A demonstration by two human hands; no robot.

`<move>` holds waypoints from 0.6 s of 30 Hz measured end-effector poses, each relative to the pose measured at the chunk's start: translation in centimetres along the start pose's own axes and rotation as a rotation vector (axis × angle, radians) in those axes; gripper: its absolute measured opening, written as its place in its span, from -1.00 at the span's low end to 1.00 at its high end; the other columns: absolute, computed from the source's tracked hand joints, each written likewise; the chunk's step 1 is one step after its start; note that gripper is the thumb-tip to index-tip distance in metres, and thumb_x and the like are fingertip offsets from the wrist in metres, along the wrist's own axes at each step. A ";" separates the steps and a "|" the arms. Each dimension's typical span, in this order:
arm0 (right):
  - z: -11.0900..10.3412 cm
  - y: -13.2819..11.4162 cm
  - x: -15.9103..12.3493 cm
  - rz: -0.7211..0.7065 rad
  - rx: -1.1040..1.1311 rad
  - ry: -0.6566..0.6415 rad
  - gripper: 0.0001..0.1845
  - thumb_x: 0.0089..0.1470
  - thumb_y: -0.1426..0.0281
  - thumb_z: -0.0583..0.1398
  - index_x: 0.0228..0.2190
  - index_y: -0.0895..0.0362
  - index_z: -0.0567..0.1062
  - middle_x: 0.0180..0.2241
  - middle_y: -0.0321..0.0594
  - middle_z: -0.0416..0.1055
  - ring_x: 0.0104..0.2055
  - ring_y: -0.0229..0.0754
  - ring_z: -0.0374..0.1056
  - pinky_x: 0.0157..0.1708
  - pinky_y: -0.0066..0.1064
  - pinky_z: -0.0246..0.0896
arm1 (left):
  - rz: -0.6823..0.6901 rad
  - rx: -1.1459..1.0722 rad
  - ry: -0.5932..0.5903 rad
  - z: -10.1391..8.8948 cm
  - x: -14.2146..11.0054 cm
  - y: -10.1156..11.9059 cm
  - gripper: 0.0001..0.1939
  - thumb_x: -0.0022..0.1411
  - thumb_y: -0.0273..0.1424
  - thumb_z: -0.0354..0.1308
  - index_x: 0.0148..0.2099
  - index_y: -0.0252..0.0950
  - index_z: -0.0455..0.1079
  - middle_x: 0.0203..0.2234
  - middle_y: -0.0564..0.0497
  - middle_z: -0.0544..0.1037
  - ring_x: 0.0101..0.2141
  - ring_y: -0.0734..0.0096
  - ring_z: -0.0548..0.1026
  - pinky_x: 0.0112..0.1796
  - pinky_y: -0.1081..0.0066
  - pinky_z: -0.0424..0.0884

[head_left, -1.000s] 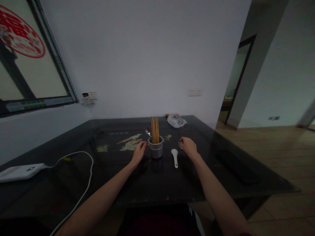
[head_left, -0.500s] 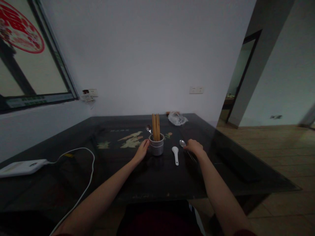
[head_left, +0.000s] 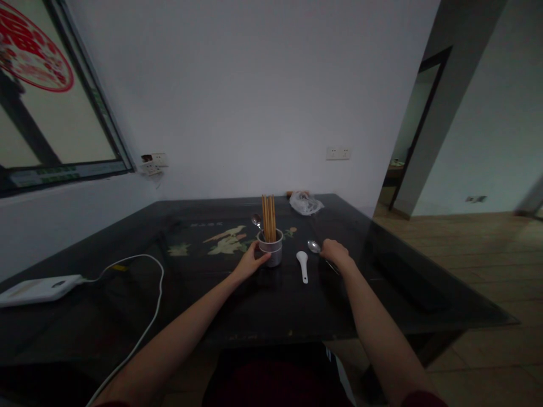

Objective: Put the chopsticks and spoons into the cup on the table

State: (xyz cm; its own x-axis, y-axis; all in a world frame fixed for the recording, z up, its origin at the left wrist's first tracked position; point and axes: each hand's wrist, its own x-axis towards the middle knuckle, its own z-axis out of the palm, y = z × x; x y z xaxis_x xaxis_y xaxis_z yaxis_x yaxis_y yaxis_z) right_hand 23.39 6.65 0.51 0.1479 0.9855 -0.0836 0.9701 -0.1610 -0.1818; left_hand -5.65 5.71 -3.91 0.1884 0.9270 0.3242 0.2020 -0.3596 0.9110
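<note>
A grey metal cup (head_left: 275,258) stands upright on the dark table, holding several wooden chopsticks (head_left: 268,219) and a metal spoon (head_left: 256,219) with its bowl up. My left hand (head_left: 250,260) grips the cup's left side, thumb across its front. To the right, my right hand (head_left: 335,252) is closed on a second metal spoon (head_left: 314,246); its bowl points left and its handle runs out below the fingers. Between the cup and that hand lies a white soup spoon (head_left: 302,265), touched by neither hand.
A clear plastic bag (head_left: 305,204) lies at the back of the dark table (head_left: 203,322). At the left are a white device (head_left: 42,289) and its white cable (head_left: 160,282), which runs under my left forearm. A wall stands behind the table.
My left thumb has come round onto the front of the cup, closing the hand on it. My right hand has tightened on the metal spoon, which has shifted slightly.
</note>
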 end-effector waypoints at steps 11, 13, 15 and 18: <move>-0.4 -0.3 -0.5 0.019 0.053 0.060 -0.72 -0.07 0.45 0.23 -0.23 0.22 0.50 -0.19 0.11 0.48 -0.11 0.06 0.43 -0.25 -0.33 0.29 | 0.003 0.007 -0.030 0.1 -0.3 0.2 -0.35 -0.02 -0.26 0.29 0.10 -0.34 0.19 0.00 -0.24 0.41 0.01 0.11 0.40 -0.01 0.14 0.35; -0.5 -0.3 -0.6 0.025 0.075 0.070 -0.75 -0.06 0.45 0.23 -0.25 0.21 0.51 -0.20 0.09 0.48 -0.12 0.04 0.44 -0.25 -0.35 0.28 | -0.004 0.009 -0.027 0.2 -0.4 0.3 -0.35 -0.02 -0.27 0.30 0.10 -0.34 0.18 0.00 -0.24 0.41 -0.01 0.10 0.41 -0.02 0.14 0.35; -0.7 -0.4 -0.7 0.031 0.085 0.079 -0.76 -0.05 0.45 0.22 -0.25 0.20 0.51 -0.19 0.07 0.48 -0.12 0.03 0.43 -0.24 -0.35 0.27 | -0.014 0.013 -0.027 0.2 -0.4 0.4 -0.35 -0.02 -0.27 0.30 0.09 -0.34 0.18 0.00 -0.25 0.41 -0.02 0.11 0.42 -0.02 0.14 0.36; -0.8 -0.3 -0.7 0.023 0.086 0.094 -0.76 -0.05 0.44 0.21 -0.25 0.16 0.51 -0.17 0.03 0.48 -0.11 0.03 0.43 -0.24 -0.34 0.25 | -0.021 0.023 -0.028 0.2 -0.4 0.4 -0.35 -0.03 -0.28 0.30 0.09 -0.36 0.18 0.00 -0.25 0.41 -0.02 0.11 0.42 -0.03 0.14 0.36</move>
State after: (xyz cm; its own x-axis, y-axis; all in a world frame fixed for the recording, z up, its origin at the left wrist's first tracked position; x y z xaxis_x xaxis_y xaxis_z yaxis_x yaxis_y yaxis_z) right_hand 23.14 6.08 1.42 0.1913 0.9815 0.0025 0.9466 -0.1838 -0.2648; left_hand -5.43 5.16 -3.75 0.2104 0.9312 0.2976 0.2287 -0.3428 0.9112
